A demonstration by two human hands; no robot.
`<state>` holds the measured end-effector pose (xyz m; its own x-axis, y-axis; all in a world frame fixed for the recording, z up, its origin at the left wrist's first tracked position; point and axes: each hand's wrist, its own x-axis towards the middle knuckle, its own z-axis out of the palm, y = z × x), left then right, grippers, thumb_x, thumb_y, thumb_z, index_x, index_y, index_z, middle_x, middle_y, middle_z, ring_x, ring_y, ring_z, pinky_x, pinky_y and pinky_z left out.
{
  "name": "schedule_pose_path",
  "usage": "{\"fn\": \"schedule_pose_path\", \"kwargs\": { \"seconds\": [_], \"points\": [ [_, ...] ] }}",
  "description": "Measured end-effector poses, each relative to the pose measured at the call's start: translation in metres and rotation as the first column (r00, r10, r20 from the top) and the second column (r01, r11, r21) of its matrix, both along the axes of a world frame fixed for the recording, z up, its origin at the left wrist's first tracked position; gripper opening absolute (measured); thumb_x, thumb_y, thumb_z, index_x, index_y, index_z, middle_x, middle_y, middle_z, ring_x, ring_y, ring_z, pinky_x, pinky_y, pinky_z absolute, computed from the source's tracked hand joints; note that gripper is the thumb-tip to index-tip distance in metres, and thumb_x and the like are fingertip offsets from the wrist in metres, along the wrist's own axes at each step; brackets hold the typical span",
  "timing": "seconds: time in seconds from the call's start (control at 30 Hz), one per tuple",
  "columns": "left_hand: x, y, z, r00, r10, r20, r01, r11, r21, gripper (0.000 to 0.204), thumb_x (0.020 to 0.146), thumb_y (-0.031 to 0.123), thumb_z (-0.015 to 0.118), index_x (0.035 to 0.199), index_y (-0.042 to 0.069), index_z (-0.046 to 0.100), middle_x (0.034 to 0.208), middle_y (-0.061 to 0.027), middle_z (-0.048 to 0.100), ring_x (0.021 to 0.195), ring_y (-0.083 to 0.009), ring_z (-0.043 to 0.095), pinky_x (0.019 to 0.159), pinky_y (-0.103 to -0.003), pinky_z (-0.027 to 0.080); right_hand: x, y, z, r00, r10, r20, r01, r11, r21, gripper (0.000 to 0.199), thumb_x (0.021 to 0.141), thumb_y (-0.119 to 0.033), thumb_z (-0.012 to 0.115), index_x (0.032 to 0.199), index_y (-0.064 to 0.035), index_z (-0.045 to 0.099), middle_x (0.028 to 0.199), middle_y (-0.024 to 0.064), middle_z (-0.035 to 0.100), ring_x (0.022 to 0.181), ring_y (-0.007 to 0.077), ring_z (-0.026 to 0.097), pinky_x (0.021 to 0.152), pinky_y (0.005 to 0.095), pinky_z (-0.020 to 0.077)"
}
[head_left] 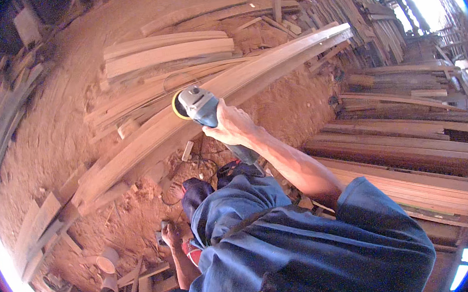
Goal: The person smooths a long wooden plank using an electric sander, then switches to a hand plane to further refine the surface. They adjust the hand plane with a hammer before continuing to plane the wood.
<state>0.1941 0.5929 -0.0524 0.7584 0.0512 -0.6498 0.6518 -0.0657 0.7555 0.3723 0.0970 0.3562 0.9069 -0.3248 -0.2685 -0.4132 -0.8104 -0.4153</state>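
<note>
In my right hand (230, 122) is an angle grinder (198, 105) with a grey head, a blue body and a yellow-rimmed disc. Its disc is at the face of a long wooden beam (143, 140), which runs from lower left to upper right; whether they touch I cannot tell. My right arm reaches out over the beam's near side. Down at the lower left, beside my body, my left hand (170, 235) is closed around something small and dark that I cannot make out.
Several cut boards (169, 55) lie on the sawdust-covered ground beyond the beam. Stacked planks (395, 181) fill the right side. A cable (213, 162) loops near my feet. Round wood pieces (108, 260) and scraps lie at the lower left, with more timber (9, 120) at the far left.
</note>
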Motion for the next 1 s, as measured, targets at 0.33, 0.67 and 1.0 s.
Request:
{"fn": "schedule_pose_path", "kwargs": {
  "seconds": [0.33, 0.67, 1.0],
  "points": [
    [0.066, -0.265, 0.120, 0.984, -0.109, 0.142, 0.053, 0.934, 0.354, 0.034, 0.099, 0.025, 0.066, 0.123, 0.001, 0.063, 0.097, -0.0138, 0.070, 0.093, -0.0279, 0.068, 0.084, -0.045, 0.056, -0.065, -0.307, -0.015, 0.967, -0.254, -0.034, 0.254, 0.967, -0.018, 0.086, 0.083, -0.051, 0.077, 0.129, 0.0141, 0.045, 0.108, 0.0359, 0.068, 0.100, 0.0523, 0.069, 0.087, 0.0561, 0.0563],
    [0.174, -0.536, 0.300, 0.457, -0.779, 0.430, -0.049, 0.461, 0.886, 0.082, 0.091, 0.033, 0.074, 0.156, 0.000, 0.038, 0.161, -0.0279, 0.034, 0.152, -0.0440, 0.027, 0.126, -0.055, 0.020, -0.102, -0.538, -0.033, 0.882, -0.467, 0.060, 0.465, 0.884, 0.041, 0.062, 0.083, -0.039, 0.078, 0.131, -0.0028, 0.061, 0.114, 0.0264, 0.071, 0.111, 0.0445, 0.068, 0.097, 0.0498, 0.0527],
    [0.193, -0.509, 0.286, 0.553, -0.814, 0.177, -0.005, 0.209, 0.978, 0.087, 0.097, 0.051, 0.059, 0.163, 0.003, 0.026, 0.171, -0.0181, 0.020, 0.159, -0.0386, 0.012, 0.127, -0.060, 0.002, -0.088, -0.420, -0.023, 0.946, -0.320, -0.048, 0.322, 0.946, 0.044, 0.084, 0.083, -0.050, 0.077, 0.127, 0.0150, 0.047, 0.108, 0.0365, 0.069, 0.104, 0.0520, 0.068, 0.092, 0.0557, 0.0556]
  ]
}}
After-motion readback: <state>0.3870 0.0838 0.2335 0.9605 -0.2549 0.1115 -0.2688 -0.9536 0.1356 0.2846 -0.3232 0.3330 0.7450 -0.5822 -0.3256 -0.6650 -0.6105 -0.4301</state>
